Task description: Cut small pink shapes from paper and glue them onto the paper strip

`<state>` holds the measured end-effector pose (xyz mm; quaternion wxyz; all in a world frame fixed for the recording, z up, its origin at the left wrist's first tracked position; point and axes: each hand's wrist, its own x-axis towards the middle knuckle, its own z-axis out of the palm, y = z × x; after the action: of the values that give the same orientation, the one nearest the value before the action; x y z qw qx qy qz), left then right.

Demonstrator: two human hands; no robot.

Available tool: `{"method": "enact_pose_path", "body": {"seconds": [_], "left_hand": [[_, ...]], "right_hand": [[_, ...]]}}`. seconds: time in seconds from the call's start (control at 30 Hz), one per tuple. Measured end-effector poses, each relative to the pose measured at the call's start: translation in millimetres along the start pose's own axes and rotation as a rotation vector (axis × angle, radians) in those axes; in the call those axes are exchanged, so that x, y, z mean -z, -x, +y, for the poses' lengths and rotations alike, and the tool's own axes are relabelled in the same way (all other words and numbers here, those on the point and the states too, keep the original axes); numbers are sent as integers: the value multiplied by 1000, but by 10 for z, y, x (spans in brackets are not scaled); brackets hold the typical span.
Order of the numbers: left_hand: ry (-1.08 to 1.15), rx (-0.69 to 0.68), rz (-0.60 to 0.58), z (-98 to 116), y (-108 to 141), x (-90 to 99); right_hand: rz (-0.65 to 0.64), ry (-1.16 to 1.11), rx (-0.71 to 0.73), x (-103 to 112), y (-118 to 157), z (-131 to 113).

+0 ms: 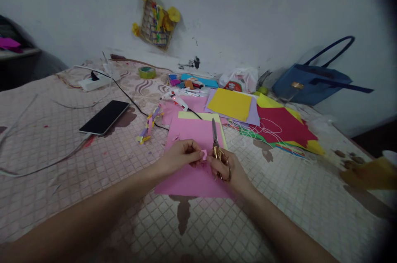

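Above the flat, rectangular pink paper sheet (pixel 194 182), our left fingers (pixel 194 157) pinch a small pink paper piece (pixel 204 155); our right fingers (pixel 217 165) hold gold-handled metal scissors (pixel 216 149) beside it. If our pinch loosens, the piece could drop, lost against the sheet's matching colour.

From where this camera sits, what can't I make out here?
In the head view:
Pink scrap: outline partly hidden by left hand and right hand.
Scissors: handles partly covered by the right hand.
Lilac sheet: middle covered by the yellow sheet.
Yellow object: cut off by the right edge, too blurred to identify.
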<state>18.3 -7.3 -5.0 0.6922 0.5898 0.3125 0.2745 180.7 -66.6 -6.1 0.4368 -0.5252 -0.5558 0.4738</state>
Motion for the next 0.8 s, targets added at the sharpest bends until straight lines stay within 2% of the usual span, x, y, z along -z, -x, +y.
{"method": "enact_pose_path", "body": {"seconds": [0.13,0.37,0.6,0.8], "left_hand": [[21,3,-26,-33,-11,-13],[158,-1,95,72,-25,81],[249,-24,151,175,-24,165],[236,-34,126,184,-32,206]], "right_hand": [[-1,19,20,-7,-7,15],[-56,-113,-83,-50,56,7],[-112,-33,-121,-94,115,-41],[-109,35,-109,-103,108,-54]]}}
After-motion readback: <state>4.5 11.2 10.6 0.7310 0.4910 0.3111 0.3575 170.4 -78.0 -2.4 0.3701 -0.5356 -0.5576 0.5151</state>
